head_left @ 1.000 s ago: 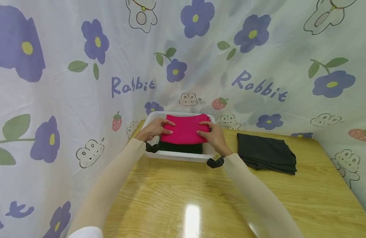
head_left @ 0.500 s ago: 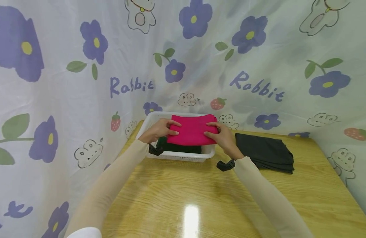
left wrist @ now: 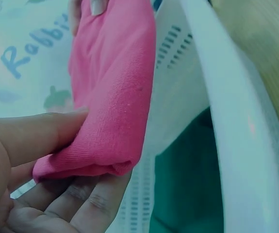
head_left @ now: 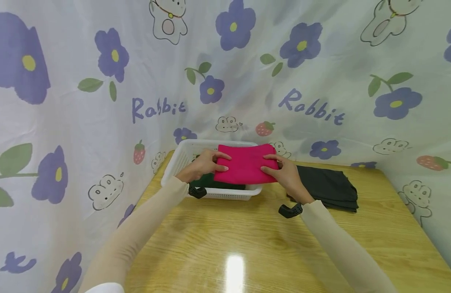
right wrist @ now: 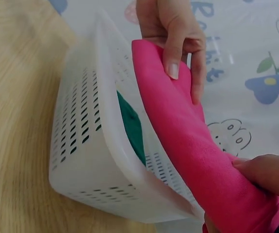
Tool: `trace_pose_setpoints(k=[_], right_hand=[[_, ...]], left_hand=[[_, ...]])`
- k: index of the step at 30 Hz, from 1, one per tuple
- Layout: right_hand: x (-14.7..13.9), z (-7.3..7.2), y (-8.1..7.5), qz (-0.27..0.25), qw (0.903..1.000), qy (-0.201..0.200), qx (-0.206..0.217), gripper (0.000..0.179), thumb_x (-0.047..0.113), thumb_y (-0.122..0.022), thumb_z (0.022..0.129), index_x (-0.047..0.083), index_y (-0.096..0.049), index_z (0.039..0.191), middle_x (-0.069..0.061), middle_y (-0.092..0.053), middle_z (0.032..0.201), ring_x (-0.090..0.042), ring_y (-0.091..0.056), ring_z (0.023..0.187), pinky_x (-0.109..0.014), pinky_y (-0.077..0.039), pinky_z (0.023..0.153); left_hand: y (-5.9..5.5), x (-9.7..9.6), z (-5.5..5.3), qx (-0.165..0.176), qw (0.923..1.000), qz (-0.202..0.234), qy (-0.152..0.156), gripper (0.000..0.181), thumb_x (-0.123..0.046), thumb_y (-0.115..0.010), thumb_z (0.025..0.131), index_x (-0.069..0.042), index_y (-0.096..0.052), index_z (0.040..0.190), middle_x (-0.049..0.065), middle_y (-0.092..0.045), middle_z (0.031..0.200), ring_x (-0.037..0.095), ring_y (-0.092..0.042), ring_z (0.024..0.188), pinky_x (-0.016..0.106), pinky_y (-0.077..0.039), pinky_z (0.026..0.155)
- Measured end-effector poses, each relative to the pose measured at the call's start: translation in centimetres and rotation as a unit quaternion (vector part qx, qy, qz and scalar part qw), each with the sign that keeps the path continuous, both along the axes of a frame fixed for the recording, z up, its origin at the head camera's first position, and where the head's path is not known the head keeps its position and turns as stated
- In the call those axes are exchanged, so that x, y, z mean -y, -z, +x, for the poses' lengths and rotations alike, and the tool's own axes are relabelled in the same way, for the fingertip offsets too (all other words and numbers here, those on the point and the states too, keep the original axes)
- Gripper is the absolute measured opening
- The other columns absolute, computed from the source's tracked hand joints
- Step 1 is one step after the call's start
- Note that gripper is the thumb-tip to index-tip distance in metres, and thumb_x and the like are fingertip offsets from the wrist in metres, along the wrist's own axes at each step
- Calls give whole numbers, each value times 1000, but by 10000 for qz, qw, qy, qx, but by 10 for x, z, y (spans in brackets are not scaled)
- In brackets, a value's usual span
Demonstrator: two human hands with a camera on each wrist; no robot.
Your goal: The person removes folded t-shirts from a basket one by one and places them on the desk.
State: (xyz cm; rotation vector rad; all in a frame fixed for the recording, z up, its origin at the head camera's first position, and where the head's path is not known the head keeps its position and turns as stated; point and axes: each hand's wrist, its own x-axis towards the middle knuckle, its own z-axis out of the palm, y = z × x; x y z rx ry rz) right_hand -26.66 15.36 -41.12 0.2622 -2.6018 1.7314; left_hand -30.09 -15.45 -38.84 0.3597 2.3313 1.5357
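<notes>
A folded bright pink cloth (head_left: 245, 165) is held up between both hands, over the right part of a white plastic basket (head_left: 174, 162). My left hand (head_left: 203, 165) pinches its left end, thumb on top and fingers beneath, as the left wrist view shows. At the other end my right hand (head_left: 288, 175) grips the cloth the same way; in the right wrist view its thumb (right wrist: 263, 170) presses on the fabric. The cloth overlaps the basket's right rim in the head view. Inside the basket lies a dark green cloth (head_left: 218, 183), partly hidden by the left hand and the pink cloth.
A folded black garment (head_left: 328, 187) lies on the wooden table (head_left: 196, 240), right of the basket. Behind the table hangs a white curtain (head_left: 244, 77) with purple flowers and rabbits, which also runs down the left side. A black wrist device (head_left: 290, 211) sits on the right wrist.
Both hands have carried the pink cloth rightward, from over the basket's middle to across its right rim. More of the basket's left side and the green cloth shows now.
</notes>
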Motion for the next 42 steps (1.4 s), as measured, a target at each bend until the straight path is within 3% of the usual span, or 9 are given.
trace_pose_setpoints(k=[9,19,29,42], right_hand=[[-25,12,7,14,10000,10,86,50,30,-79,94,24,-64,141,-15,-66,126,-25,-72,91,-32,-60,75],[-53,28,10,11,9998,52,180,53,33,-80,93,24,-63,142,-15,-66,131,-26,-73,95,-31,-60,76],[-82,46,16,366,9990,223,82,53,38,-80,92,24,-64,141,-14,-66,131,-23,-72,91,-30,-59,73],[-111,70,25,538,9977,405,92,58,40,-79,92,23,-61,144,-15,-66,134,-16,-70,91,-29,-58,71]], left_hand=[[7,-21,9,-8,9995,136,293,43,-6,-76,93,-8,-67,136,14,-69,110,25,-70,91,36,-61,79],[12,-45,19,-196,9974,189,664,42,-6,-76,94,-6,-67,136,12,-72,109,25,-73,90,39,-61,80],[20,-72,34,-78,9973,210,697,42,-11,-77,94,-8,-68,135,9,-71,110,23,-71,95,35,-60,81],[23,-102,47,-591,9912,-64,1180,38,-9,-77,94,-9,-70,131,3,-74,103,18,-70,91,30,-58,79]])
